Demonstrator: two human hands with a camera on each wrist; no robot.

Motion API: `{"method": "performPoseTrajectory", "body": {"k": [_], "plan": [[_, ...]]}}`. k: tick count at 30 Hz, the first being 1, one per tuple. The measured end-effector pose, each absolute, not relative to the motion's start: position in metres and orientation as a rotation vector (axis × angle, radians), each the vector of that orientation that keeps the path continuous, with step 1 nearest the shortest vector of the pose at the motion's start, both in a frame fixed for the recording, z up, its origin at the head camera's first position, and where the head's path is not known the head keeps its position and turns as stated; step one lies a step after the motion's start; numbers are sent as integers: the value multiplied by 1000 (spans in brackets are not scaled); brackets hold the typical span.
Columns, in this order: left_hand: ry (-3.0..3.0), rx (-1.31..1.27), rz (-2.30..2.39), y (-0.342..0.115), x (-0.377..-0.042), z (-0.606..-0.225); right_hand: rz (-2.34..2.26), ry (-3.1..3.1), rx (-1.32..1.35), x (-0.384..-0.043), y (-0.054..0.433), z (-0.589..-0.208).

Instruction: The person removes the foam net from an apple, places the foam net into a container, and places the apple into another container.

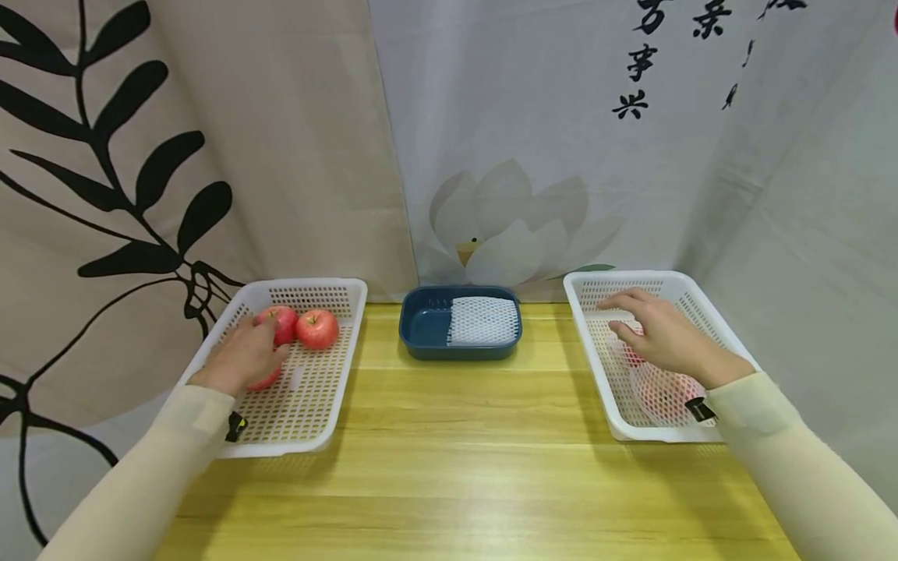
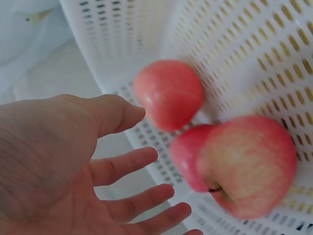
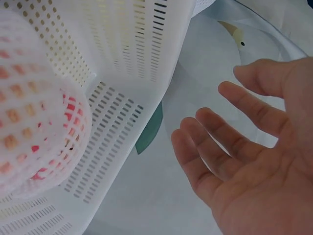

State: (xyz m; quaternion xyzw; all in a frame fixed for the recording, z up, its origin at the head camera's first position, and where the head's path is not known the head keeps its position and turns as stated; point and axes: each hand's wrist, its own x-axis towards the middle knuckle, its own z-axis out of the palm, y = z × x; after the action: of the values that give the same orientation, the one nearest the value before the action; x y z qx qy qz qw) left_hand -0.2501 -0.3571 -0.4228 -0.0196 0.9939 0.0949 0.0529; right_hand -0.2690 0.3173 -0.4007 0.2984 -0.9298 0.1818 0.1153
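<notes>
My left hand (image 1: 242,354) hovers over the white perforated basket (image 1: 309,421) on the left, its fingers spread. Three red apples lie in that basket: one at the back right (image 1: 318,329), one beside my fingertips (image 1: 282,323), and a third (image 1: 266,379) partly hidden under the hand. The left wrist view shows the fingers loosely extended, with nothing in them. Over the right white basket (image 1: 673,434), my right hand (image 1: 659,331) is held with relaxed, parted fingers and holds nothing. Beneath it lie apples in white foam netting (image 3: 29,107), partly covered by the hand and wrist.
Between the baskets, at the back of the wooden table (image 1: 456,452), sits a dark blue tray (image 1: 424,319). White foam netting (image 1: 484,319) lies flat in its right part. Behind hangs a cloth curtain (image 1: 316,140) printed with leaves, a flower and characters.
</notes>
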Motion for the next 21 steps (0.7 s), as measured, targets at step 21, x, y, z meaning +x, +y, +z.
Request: {"method": "performPoseTrajectory", "body": {"k": [21], "plan": [[3214, 259, 403, -261, -217, -404, 507, -2872, 798, -282, 339, -403]]}}
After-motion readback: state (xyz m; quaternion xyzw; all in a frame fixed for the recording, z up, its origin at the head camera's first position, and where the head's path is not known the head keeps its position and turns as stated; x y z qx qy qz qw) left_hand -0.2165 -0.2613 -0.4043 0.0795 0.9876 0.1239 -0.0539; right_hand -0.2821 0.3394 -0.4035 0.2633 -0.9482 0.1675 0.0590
